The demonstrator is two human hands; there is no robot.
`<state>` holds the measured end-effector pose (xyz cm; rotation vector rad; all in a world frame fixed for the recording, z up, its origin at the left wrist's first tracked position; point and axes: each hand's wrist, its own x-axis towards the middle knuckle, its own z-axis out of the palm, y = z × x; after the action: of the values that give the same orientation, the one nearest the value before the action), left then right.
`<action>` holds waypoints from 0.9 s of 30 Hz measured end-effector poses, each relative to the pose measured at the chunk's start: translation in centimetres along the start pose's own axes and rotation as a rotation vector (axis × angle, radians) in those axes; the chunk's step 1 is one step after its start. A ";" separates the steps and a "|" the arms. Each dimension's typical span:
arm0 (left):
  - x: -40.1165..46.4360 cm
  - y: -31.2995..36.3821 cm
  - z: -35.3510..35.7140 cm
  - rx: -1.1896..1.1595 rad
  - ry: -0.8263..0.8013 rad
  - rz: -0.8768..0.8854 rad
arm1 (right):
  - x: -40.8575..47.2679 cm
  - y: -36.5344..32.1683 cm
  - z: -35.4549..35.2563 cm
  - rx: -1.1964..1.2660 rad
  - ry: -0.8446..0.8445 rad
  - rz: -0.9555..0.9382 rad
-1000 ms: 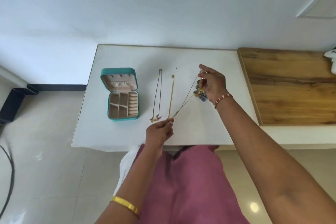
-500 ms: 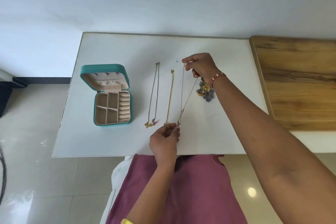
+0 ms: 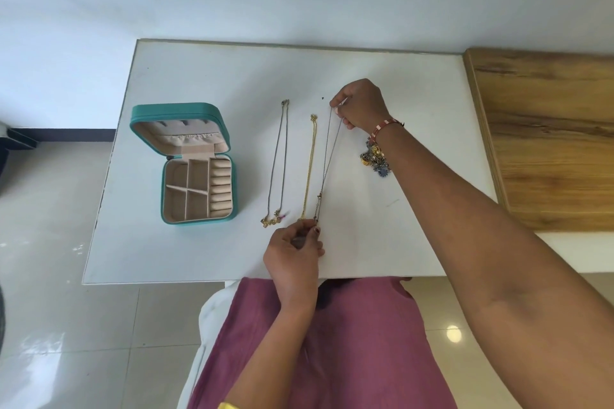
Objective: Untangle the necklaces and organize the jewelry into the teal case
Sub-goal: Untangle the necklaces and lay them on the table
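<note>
Teal jewelry case [image 3: 196, 163] sits open at the left of the white surface [image 3: 415, 209], lid tipped back, beige lining exposed. Base shows divided compartments on its left and a column of ring rolls on its right; nothing visible in them.

Right of the case, a dark-chain necklace [image 3: 280, 163] lies straight, running near to far, with gold pendants and a pink bit at its near end. Just beside it, apart and roughly parallel, lies a gold chain necklace [image 3: 309, 169].

Next comes a thin dark necklace [image 3: 329, 163], stretched as a narrow loop between both hands. Left hand [image 3: 294, 259] is at the near end, fingers curled and pinching the chain by its clasp. Right hand [image 3: 360, 104] is at the far end, thumb and forefinger pinching the loop's top; a red-and-white bracelet [image 3: 383, 128] circles that wrist.

Under the right wrist a heap of mixed jewelry [image 3: 373, 158], gold and blue-grey pieces, rests on the surface, partly hidden by the forearm.

Far right, a wooden tabletop [image 3: 548, 143] adjoins the white surface.
</note>
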<state>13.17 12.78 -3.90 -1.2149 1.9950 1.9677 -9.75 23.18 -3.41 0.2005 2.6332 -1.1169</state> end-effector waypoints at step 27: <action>0.5 -0.1 -0.3 0.021 -0.001 0.039 | -4.5 0.7 -0.2 -0.353 -0.020 -0.332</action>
<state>13.06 12.31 -4.20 -1.1798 2.0490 1.9587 -5.38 23.73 -2.41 -0.3270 2.8554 -0.7096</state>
